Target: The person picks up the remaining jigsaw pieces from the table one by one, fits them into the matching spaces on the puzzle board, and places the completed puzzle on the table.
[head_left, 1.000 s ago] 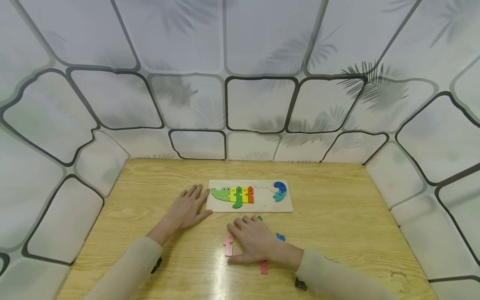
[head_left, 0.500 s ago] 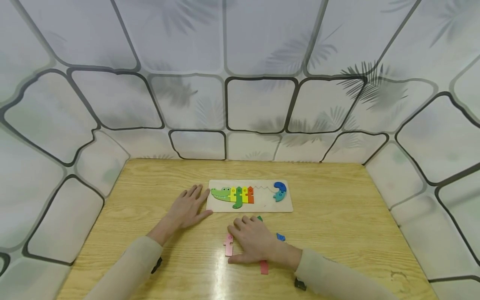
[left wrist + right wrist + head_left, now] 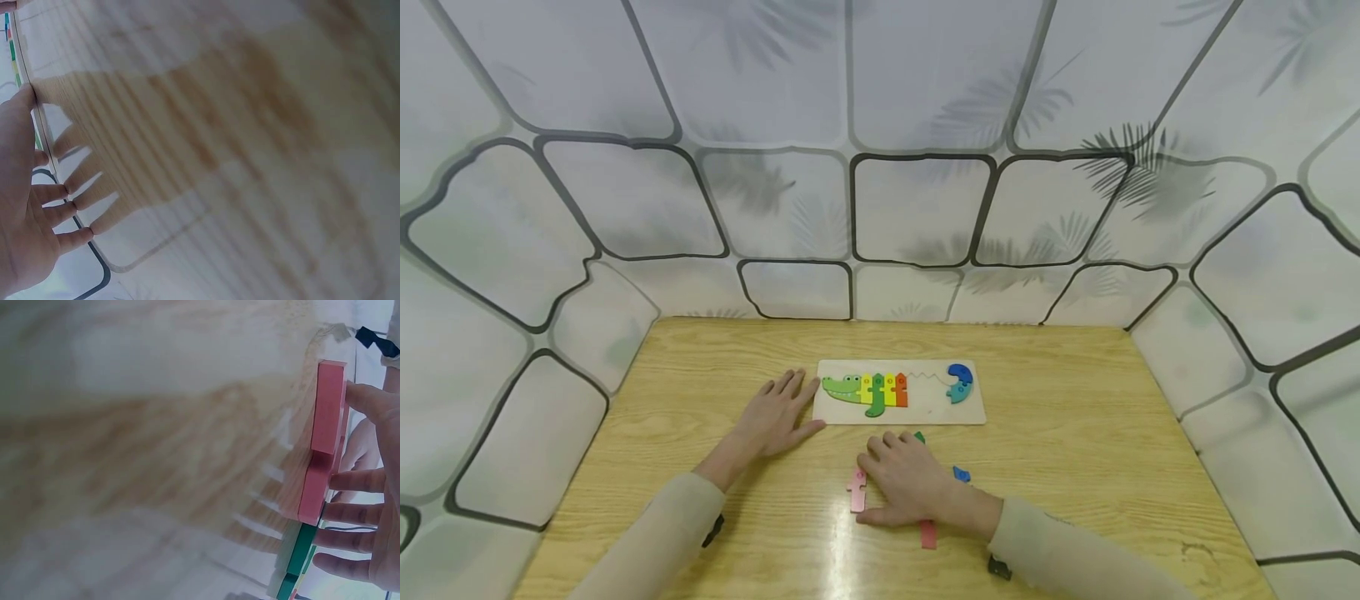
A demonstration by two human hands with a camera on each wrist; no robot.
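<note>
A pale wooden puzzle board [image 3: 936,415] bears a crocodile puzzle: a green head [image 3: 842,387], several yellow, green and orange body pieces, and a blue tail [image 3: 960,382]; a stretch before the tail shows bare wood. My left hand [image 3: 775,417] lies spread at the board's left end, fingertips and thumb on the table and the board's edge. My right hand [image 3: 910,479] rests spread over loose pieces in front of the board. A pink piece [image 3: 857,492] lies between its thumb and fingers, a red piece [image 3: 928,535] partly under its wrist, a green piece [image 3: 919,436] mostly hidden beyond the knuckles.
A blue piece [image 3: 961,473] lies on the wooden table [image 3: 1060,400] to the right of my right hand. Pale walls with a dark stone pattern [image 3: 922,208] rise behind the table and along both sides. Both wrists wear dark bands.
My right hand has shifted very slightly; otherwise nothing differs. The left hand, the board and the pieces stay where they were.
</note>
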